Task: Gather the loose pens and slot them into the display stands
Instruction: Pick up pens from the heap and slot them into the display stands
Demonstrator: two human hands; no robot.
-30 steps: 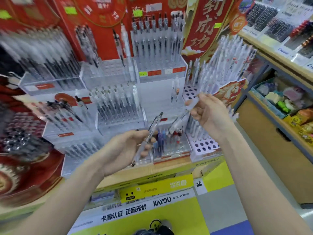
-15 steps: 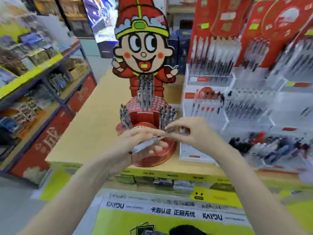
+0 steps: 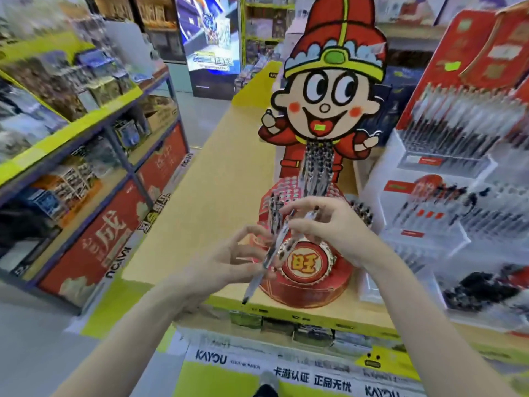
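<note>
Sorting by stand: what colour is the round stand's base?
Red, with a gold-lettered medallion, on the round stand; head view.

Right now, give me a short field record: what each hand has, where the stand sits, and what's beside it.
left hand: fingers loosely curled around the pen's lower part
right hand: pinches the pen's upper end
pen: tilted, dark tip pointing down and left, in front of the stand
round red stand: on the wooden shelf top, some pens upright in it
cartoon cutout: rises behind the stand
white tiered pen racks: right of the stand
</note>
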